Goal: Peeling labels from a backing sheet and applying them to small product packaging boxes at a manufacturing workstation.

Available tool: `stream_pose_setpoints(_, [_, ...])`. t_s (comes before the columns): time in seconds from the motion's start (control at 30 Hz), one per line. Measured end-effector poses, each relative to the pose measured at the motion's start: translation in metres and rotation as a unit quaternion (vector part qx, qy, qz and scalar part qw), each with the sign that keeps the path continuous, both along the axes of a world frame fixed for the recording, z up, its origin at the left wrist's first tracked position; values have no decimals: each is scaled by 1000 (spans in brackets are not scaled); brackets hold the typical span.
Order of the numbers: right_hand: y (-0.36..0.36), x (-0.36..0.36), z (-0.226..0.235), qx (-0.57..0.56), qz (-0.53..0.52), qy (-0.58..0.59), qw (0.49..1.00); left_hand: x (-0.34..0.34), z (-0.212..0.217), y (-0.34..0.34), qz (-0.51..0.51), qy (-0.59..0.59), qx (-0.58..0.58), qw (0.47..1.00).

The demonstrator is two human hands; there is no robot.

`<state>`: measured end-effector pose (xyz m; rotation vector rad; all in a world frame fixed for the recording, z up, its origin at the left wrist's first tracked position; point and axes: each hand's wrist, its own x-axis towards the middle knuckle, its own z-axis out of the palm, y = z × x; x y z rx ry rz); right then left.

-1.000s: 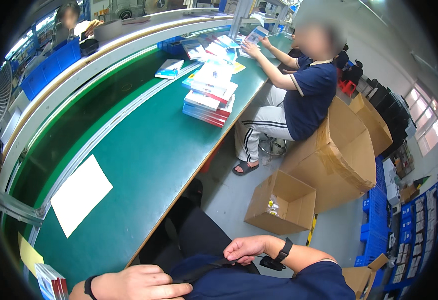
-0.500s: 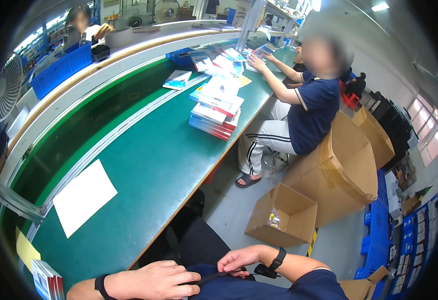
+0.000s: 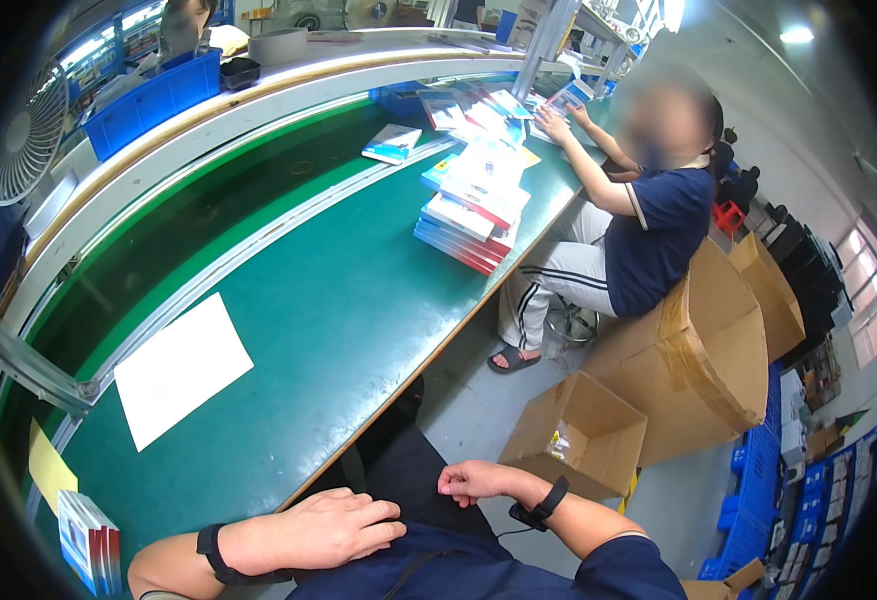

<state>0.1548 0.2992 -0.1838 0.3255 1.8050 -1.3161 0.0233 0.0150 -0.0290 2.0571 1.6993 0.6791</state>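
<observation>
Currently, I am watching the left hand point(image 3: 346, 530) resting palm down with bent fingers, just off the near edge of the long green surface point(image 3: 323, 330); its underside is staying out of sight, so I cannot tell whether it is gripping anything. The right hand point(image 3: 470, 483) is curling loosely closed above black trousers point(image 3: 410, 482). A thin black cord point(image 3: 414, 570) is lying across the navy-blue shirt point(image 3: 493, 580), below both hands, beyond that edge. A white rectangular sheet point(image 3: 183, 370) is lying by the surface's far edge.
</observation>
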Motion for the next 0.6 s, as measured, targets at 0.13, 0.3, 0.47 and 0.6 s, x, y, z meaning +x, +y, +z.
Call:
stream_pose_setpoints(0.13, [7, -21, -29, 60, -17, 32, 998, -9, 14, -2, -13, -43, 21, 999])
stream_pose_setpoints(0.3, [-42, -48, -63, 64, -42, 87, 993, -1, 100, -14, -170, -357, 104, 913])
stream_pose_setpoints(0.47, [-60, -44, -108, 252, -20, 305, 918, -3, 108, -19, -320, -377, 31, 869])
stream_pose_setpoints(0.6, [-51, -60, -80, 115, -77, 52, 989, -8, 110, -23, -263, -361, 49, 893])
